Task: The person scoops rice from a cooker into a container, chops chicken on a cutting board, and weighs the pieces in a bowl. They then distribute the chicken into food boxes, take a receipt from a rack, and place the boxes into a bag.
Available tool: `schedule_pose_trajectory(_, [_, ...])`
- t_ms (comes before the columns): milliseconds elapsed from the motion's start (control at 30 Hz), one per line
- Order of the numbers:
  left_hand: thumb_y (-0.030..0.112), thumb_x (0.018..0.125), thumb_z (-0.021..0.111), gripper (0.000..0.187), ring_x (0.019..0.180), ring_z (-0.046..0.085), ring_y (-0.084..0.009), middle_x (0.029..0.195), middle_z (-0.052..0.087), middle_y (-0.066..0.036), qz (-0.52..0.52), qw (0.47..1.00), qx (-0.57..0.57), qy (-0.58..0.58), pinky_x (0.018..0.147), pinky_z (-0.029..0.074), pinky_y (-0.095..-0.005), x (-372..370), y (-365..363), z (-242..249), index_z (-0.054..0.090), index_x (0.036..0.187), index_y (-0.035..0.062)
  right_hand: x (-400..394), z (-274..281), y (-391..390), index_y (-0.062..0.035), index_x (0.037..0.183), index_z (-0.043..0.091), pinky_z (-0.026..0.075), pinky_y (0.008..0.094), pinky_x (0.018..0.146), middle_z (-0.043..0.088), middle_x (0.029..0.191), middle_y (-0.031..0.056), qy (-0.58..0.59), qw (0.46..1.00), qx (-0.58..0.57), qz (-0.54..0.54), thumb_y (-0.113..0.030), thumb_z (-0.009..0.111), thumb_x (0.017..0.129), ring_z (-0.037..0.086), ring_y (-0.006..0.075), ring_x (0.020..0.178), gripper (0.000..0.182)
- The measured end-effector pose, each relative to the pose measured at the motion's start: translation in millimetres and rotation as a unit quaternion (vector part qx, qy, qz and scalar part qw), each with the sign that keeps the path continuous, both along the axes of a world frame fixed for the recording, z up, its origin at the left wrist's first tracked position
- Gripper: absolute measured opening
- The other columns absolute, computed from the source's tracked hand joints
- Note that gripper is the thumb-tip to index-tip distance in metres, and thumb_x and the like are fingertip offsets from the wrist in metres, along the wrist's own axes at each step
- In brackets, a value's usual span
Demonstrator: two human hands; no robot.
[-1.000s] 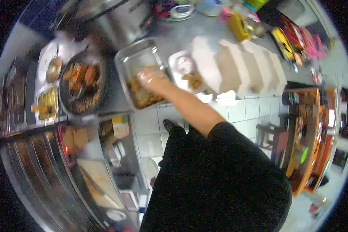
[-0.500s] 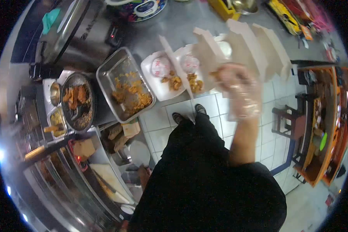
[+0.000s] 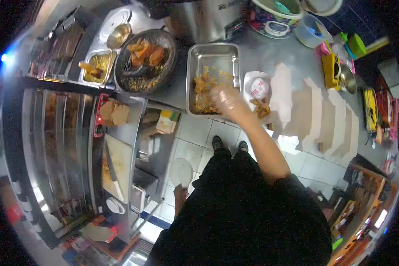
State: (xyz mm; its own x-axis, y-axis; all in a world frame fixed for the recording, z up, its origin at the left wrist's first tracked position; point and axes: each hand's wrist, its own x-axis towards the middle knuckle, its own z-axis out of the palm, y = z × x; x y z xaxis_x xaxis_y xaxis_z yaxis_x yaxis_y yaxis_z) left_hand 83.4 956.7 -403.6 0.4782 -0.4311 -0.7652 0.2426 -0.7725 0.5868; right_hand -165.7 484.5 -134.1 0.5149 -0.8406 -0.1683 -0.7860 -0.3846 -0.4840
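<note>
My right hand (image 3: 227,101) wears a clear plastic glove and reaches into the steel tray (image 3: 190,80). Its fingers are at the fried crumbs (image 3: 204,82) in the tray, too blurred to show their pose. Just right of the tray, an open white takeaway box (image 3: 249,79) holds a round paper-wrapped packet (image 3: 259,88) with red print and some fried bits (image 3: 262,109). Low on the left, my left hand (image 3: 180,193) grips the lower end of a round, pale, translucent disc-like thing (image 3: 180,172) above the floor.
Several box lids (image 3: 314,113) stand upright along the counter to the right. A dark round pan (image 3: 173,48) with fried pieces sits left of the tray. A knife (image 3: 112,166) lies on a cutting board (image 3: 124,157). Behind stands a flowered pot (image 3: 270,22).
My right hand has moved from over the boxes on the right to the crumbs in the steel tray. The view has turned left, and my left hand with the pale disc shows more plainly.
</note>
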Motion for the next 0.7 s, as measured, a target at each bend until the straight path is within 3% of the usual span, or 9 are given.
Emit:
schedule_pose_trajectory(33, [0.031,0.089,0.048,0.029,0.046,0.050,-0.0176,0.057,0.051,-0.007,-0.022,1.000,0.007,-0.017,0.039,0.038,-0.0289,-2.9,26.8,-6.7,0.054,0.081,0.0038,-7.2,16.0,0.1,-0.0025,0.088,0.064,0.048,0.0432,0.079,0.064,0.088,0.0191,0.071,0.997,-0.019,-0.020,-0.016,0.050,0.087,0.062,0.0367,0.087,0.020])
schedule_pose_trajectory(100, [0.030,0.087,0.050,0.028,0.049,0.051,-0.0194,0.060,0.052,-0.009,-0.109,0.992,0.018,-0.068,0.041,0.039,-0.0306,-4.1,70.4,-18.8,0.055,0.082,0.0033,-47.7,-0.7,7.5,-0.0045,0.092,0.065,0.049,0.0429,0.079,0.065,0.090,0.0183,-0.141,0.972,-0.109,-0.156,-0.015,0.048,0.087,0.062,0.0357,0.087,0.020])
schedule_pose_trajectory(133, [0.029,0.086,0.051,0.027,0.050,0.052,-0.0203,0.061,0.053,-0.009,-0.162,0.982,0.020,-0.095,0.042,0.040,-0.0314,-2.7,86.7,-25.0,0.055,0.082,0.0031,-68.0,4.4,17.0,-0.0045,0.092,0.065,0.049,0.0429,0.079,0.065,0.090,0.0183,-0.122,0.974,-0.102,-0.162,-0.015,0.048,0.087,0.062,0.0357,0.087,0.020])
schedule_pose_trajectory(200, [0.029,0.085,0.054,0.026,0.052,0.053,-0.0221,0.064,0.054,-0.010,-0.253,0.957,0.009,-0.139,0.045,0.042,-0.0330,1.9,100.1,-35.5,0.056,0.083,0.0026,-98.9,33.6,29.0,-0.0060,0.102,0.064,0.048,0.0417,0.080,0.065,0.094,0.0160,0.136,0.968,-0.073,-0.196,-0.013,0.046,0.087,0.062,0.0334,0.089,0.024])
schedule_pose_trajectory(367, [0.026,0.081,0.059,0.025,0.059,0.056,-0.0265,0.070,0.057,-0.013,-0.413,0.871,-0.074,-0.256,0.051,0.045,-0.0371,29.8,84.4,-58.8,0.058,0.085,0.0014,-98.5,-13.1,49.0,-0.0059,0.108,0.060,0.048,0.0401,0.084,0.064,0.099,0.0155,0.178,0.959,-0.020,-0.222,-0.012,0.047,0.085,0.061,0.0315,0.095,0.027])
schedule_pose_trajectory(433, [0.025,0.079,0.062,0.026,0.061,0.058,-0.0283,0.073,0.058,-0.014,-0.465,0.815,-0.130,-0.321,0.054,0.047,-0.0388,48.4,61.2,-69.6,0.059,0.085,0.0009,-94.7,-57.4,41.9,-0.0066,0.105,0.061,0.048,0.0406,0.085,0.064,0.102,0.0169,0.198,0.957,-0.039,-0.207,-0.012,0.048,0.083,0.061,0.0317,0.098,0.026])
schedule_pose_trajectory(500, [0.025,0.078,0.064,0.026,0.064,0.059,-0.0300,0.076,0.060,-0.015,-0.505,0.699,-0.233,-0.449,0.056,0.048,-0.0404,69.6,33.3,-87.9,0.060,0.086,0.0004,-91.9,-81.7,39.4,-0.0063,0.104,0.061,0.048,0.0409,0.084,0.064,0.103,0.0174,0.188,0.955,-0.060,-0.221,-0.010,0.049,0.082,0.061,0.0319,0.098,0.025])
schedule_pose_trajectory(567, [0.026,0.075,0.066,0.023,0.073,0.061,-0.0312,0.081,0.062,-0.014,-0.499,0.615,-0.321,-0.519,0.059,0.050,-0.0421,83.0,6.0,-109.4,0.061,0.090,0.0093,-88.9,-78.7,38.6,-0.0059,0.103,0.061,0.048,0.0411,0.084,0.063,0.103,0.0179,0.181,0.952,-0.077,-0.233,-0.009,0.049,0.082,0.061,0.0321,0.098,0.025])
schedule_pose_trajectory(700, [0.023,0.078,0.063,0.027,0.071,0.061,-0.0230,0.080,0.062,-0.011,-0.510,0.746,-0.222,-0.366,0.055,0.050,-0.0350,95.2,-3.8,-100.4,0.058,0.098,0.0058,-92.6,-52.1,30.5,-0.0070,0.105,0.061,0.048,0.0408,0.084,0.064,0.103,0.0168,0.168,0.964,0.059,-0.197,-0.008,0.050,0.081,0.062,0.0311,0.096,0.027])
